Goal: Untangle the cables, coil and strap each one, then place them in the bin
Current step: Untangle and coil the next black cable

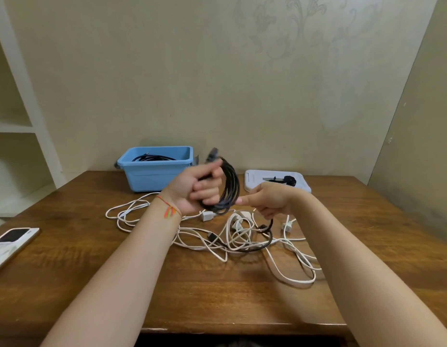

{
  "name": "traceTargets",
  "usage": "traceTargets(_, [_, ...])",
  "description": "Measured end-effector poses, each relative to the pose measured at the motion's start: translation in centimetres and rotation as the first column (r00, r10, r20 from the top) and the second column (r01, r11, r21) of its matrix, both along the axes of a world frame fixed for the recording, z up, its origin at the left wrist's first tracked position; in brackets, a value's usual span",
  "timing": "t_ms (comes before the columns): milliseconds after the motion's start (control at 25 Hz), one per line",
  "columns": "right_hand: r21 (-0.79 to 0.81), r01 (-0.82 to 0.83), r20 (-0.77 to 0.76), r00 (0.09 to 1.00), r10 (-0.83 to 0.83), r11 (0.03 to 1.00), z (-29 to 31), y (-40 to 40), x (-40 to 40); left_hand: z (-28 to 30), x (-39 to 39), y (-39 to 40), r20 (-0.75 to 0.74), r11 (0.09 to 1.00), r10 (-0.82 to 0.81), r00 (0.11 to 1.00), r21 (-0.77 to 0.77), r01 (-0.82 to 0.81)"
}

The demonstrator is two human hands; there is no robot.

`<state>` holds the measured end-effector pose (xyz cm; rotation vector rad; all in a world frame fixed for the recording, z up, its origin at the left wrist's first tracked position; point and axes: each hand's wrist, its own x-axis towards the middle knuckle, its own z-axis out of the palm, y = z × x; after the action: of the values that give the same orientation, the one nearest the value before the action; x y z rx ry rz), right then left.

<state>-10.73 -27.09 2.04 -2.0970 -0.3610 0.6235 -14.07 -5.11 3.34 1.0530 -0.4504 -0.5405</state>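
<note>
Table-top bin (152,175) holds black cable (152,157)

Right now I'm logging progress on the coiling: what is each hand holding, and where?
The left hand grips the black cable coil across its bundled loops. The right hand pinches that cable's loose tail just past the coil.
</note>
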Motion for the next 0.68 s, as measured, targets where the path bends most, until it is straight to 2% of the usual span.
traceTargets(40, [-0.021,0.057,0.025,0.998,-0.056,0.998,0.1,0.0,0.2,0.1,-0.1,-0.1,0.057,0.979,-0.039,0.998,0.202,0.027])
traceTargets(120, [0.032,0.118,0.006,0.993,-0.118,0.992,0.3,0.0,0.5,0.5,-0.5,-0.8,0.123,0.84,-0.075,0.99,0.542,-0.004])
traceTargets(240, [0.254,0.204,-0.133,0.975,-0.175,0.945,0.8,0.6,0.4,1.3,-0.9,-1.6,0.16,0.656,-0.054,0.986,0.75,-0.086])
traceTargets(320, [0.444,0.237,-0.211,0.965,-0.157,0.864,1.5,1.4,0.1,1.2,-0.5,-2.0,0.278,0.513,0.008,0.96,0.823,-0.243])
traceTargets(360, [0.519,0.226,-0.205,0.969,-0.137,0.824,2.0,1.9,-0.2,0.8,-0.3,-2.2,0.354,0.471,0.063,0.933,0.814,-0.341])
traceTargets(440, [0.605,0.16,-0.124,0.987,-0.107,0.78,3.3,2.8,-1.0,-0.1,0.5,-2.9,0.425,0.537,0.307,0.851,0.661,-0.524])
traceTargets(480, [0.627,0.112,-0.081,0.994,-0.078,0.771,3.7,3.1,-1.3,-0.5,0.9,-3.2,0.398,0.579,0.448,0.801,0.554,-0.599])
traceTargets(560, [0.617,0.018,-0.043,0.999,0.011,0.787,4.2,3.6,-1.9,-0.7,1.6,-3.3,0.319,0.59,0.613,0.722,0.422,-0.688])
traceTargets(600, [0.577,-0.022,-0.03,0.998,0.048,0.816,4.1,3.8,-2.1,-0.7,2.0,-3.2,0.269,0.609,0.644,0.716,0.386,-0.693])
traceTargets(680, [0.447,-0.093,0.007,0.995,0.1,0.89,3.4,4.0,-2.5,-0.6,2.7,-3.0,0.085,0.709,0.663,0.744,0.248,-0.66])
